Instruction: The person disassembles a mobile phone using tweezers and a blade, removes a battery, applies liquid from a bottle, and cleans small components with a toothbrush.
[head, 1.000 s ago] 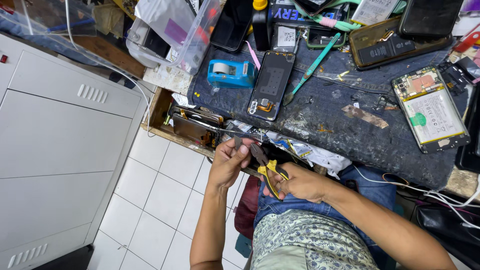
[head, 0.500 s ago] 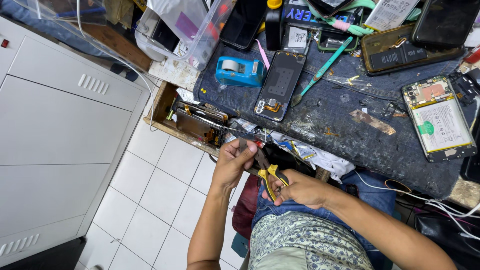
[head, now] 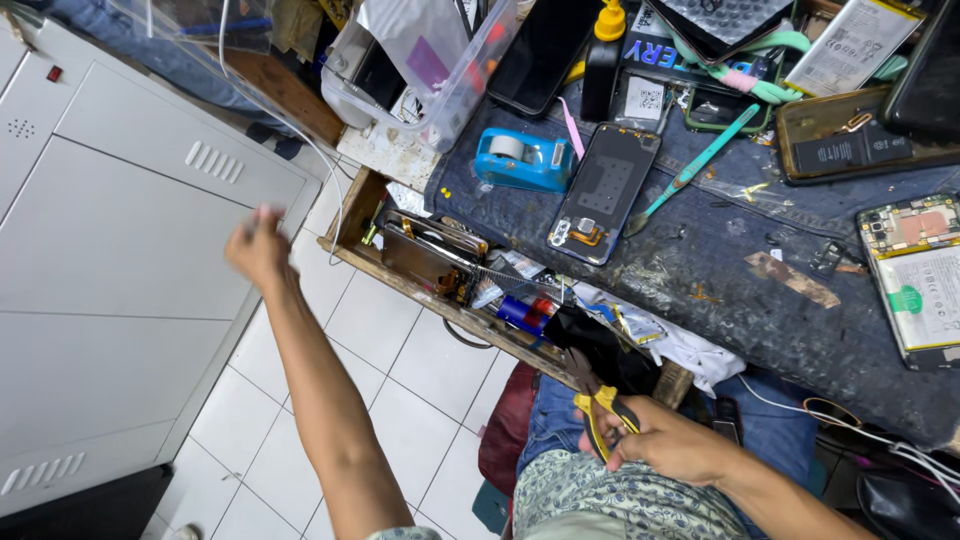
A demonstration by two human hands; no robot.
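My left hand is stretched out far to the left, over the tiled floor and in front of the white cabinet. It is blurred with the fingers bunched, and I cannot tell whether it holds anything. My right hand rests at my lap, closed around yellow-handled pliers. The jaws of the pliers point up toward the open wooden drawer.
The drawer holds phone parts and a small can. On the denim-covered bench lie a blue tape dispenser, an opened phone shell, a teal tool and a phone with its battery exposed. A clear plastic box stands at the back left.
My left hand has left the pliers at the drawer front and swung out to the left over the floor. My right hand has kept the pliers and dropped slightly toward my lap.
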